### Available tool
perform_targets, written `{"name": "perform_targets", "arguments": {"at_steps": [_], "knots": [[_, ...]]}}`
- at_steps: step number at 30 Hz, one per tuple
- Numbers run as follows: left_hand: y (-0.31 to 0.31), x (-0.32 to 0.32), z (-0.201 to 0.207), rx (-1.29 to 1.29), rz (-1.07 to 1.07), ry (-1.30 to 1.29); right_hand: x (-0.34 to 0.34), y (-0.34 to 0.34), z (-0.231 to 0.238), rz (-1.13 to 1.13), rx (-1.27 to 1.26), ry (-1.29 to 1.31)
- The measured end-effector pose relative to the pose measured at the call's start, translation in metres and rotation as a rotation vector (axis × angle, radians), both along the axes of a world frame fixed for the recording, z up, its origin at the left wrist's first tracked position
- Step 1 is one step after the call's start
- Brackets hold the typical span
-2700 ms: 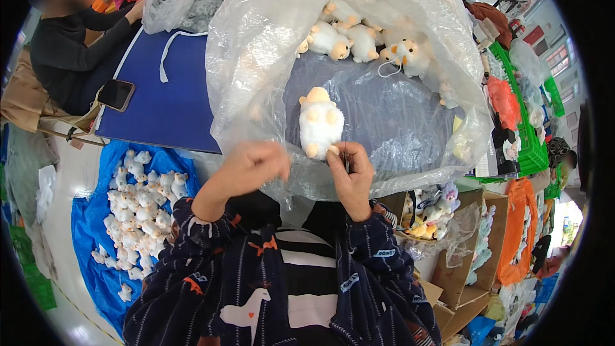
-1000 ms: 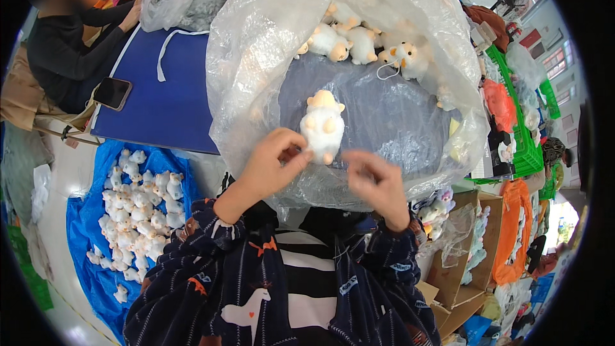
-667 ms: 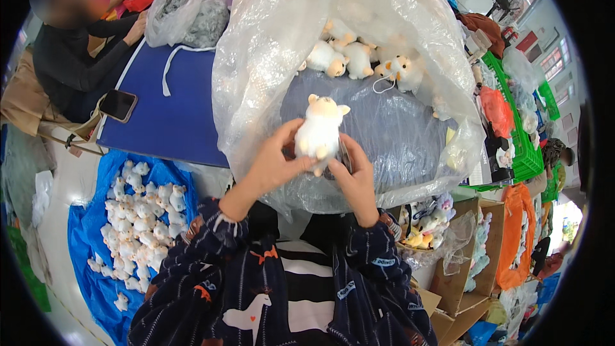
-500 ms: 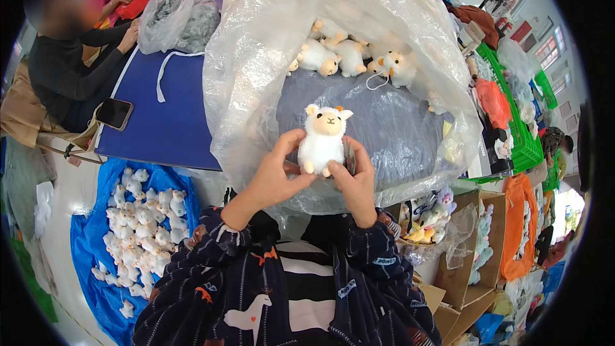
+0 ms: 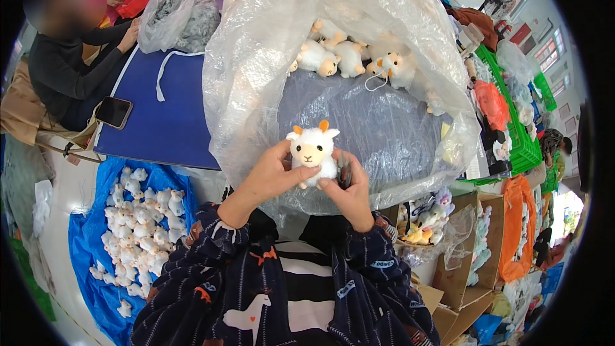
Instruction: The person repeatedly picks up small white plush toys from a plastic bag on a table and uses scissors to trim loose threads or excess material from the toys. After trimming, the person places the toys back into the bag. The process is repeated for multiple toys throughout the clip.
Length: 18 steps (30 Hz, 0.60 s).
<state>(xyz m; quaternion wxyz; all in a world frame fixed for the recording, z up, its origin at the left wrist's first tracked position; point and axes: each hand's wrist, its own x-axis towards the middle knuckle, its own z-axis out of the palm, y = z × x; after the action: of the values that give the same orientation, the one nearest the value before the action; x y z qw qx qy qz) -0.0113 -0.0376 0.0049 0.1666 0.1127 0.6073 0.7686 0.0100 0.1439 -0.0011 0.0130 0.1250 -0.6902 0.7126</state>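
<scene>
White plush lamb: upright, facing the wearer, pinched between left hand and right hand, both grasping its body. Behind: clear plastic bag of lambs on blue table; cluttered workroom.

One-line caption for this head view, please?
Both hands, left and right, hold a white plush sheep before a clear bag of more.
</scene>
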Motion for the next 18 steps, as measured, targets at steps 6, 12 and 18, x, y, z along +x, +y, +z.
{"name": "perform_targets", "arguments": {"at_steps": [6, 12, 18], "knots": [[0.006, 0.007, 0.001, -0.254, 0.254, 0.484, -0.006, 0.008, 0.024, -0.102, 0.061, 0.071], [0.002, 0.008, -0.003, -0.477, 0.303, 0.772, -0.007, -0.004, 0.037, 0.007, -0.079, -0.137], [-0.013, 0.006, 0.010, -0.498, 0.211, 0.807, -0.012, -0.003, 0.056, 0.053, 0.355, 0.110]]}}
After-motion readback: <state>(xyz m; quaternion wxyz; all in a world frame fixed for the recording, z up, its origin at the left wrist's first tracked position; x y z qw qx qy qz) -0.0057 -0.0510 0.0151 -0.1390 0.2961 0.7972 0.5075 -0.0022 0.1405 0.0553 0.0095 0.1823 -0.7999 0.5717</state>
